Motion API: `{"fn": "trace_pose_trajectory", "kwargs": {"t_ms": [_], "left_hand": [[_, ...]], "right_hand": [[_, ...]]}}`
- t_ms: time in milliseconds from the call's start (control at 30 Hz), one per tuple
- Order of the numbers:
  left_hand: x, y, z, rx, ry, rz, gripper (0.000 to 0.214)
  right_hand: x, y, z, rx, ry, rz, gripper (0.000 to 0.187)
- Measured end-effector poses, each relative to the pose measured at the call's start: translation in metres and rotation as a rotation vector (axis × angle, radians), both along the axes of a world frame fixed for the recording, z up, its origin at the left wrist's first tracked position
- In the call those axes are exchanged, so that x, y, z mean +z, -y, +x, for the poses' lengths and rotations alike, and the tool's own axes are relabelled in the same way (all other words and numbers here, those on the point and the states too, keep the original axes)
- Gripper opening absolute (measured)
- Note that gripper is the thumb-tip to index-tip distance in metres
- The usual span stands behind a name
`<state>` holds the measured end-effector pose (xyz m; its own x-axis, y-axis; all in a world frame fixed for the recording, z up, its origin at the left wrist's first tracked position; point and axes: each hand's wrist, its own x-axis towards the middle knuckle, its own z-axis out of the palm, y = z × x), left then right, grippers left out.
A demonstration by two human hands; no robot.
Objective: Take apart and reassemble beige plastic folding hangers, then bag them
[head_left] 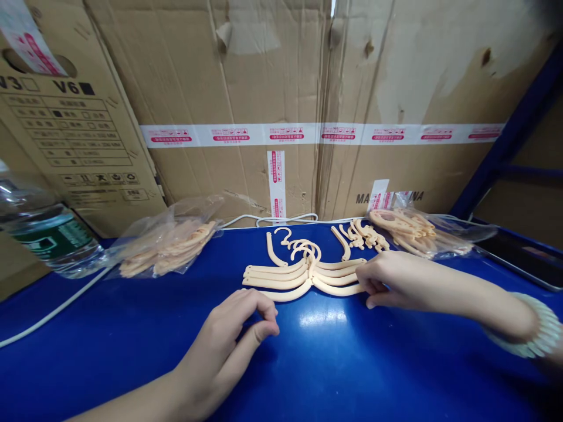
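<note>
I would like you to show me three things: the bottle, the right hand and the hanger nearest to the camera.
Bottle (53, 237): head view, on its green label.
Right hand (392, 278): head view, on its back.
Nearest hanger (312, 283): head view, where its two arms meet.

Observed: right hand (391, 278) bare, one pale green ridged band (545, 328) at the wrist (519, 319); left hand (233, 331) and forearm (171, 392) bare

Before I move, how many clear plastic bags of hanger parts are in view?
2: one clear bag beside the water bottle, another beyond the right hand. More could be hidden underneath.
</note>
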<state>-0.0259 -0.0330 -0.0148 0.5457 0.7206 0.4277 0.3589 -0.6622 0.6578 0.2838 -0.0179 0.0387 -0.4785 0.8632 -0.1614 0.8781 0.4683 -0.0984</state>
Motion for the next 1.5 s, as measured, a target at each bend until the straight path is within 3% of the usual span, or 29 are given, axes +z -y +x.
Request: {"fn": "trace_pose_trajectory", "kwargs": {"t_ms": [133, 233, 400, 533, 733, 933, 1133, 1333, 1500], "left_hand": [[0.013, -0.007, -0.002, 0.092, -0.020, -0.154, 0.025], [0.025, -0.022, -0.006, 0.100, -0.007, -0.175, 0.017], [0.036, -0.054, -0.014, 0.023, -0.203, -0.066, 0.020], [0.037, -0.073, -0.013, -0.003, -0.395, 0.021, 0.022], [0.035, -0.097, -0.003, -0.086, -0.444, 0.222, 0.024], [0.035, -0.121, 0.007, -0.153, -0.510, 0.274, 0.025], [0.036, -0.135, 0.010, -0.229, -0.577, 0.271, 0.023], [0.036, -0.142, 0.011, -0.268, -0.575, 0.280, 0.018], [0.031, -0.142, 0.011, -0.239, -0.531, 0.317, 0.008]], "right_hand": [[0.001, 0.000, 0.002, 0.033, -0.104, -0.019, 0.018], [0.003, -0.003, 0.003, 0.033, -0.210, 0.060, 0.018], [0.006, -0.018, -0.007, 0.086, -0.390, 0.236, 0.016], [0.009, -0.039, -0.026, 0.125, -0.514, 0.263, 0.014], [0.014, -0.082, -0.060, 0.145, -0.424, 0.245, 0.010], [0.010, -0.119, -0.093, 0.118, -0.250, 0.175, 0.008], [0.000, -0.140, -0.112, 0.087, -0.101, 0.054, 0.024], [-0.002, -0.146, -0.116, 0.049, -0.147, -0.029, 0.030], [-0.005, -0.148, -0.109, -0.035, -0.361, -0.009, 0.030]]}}
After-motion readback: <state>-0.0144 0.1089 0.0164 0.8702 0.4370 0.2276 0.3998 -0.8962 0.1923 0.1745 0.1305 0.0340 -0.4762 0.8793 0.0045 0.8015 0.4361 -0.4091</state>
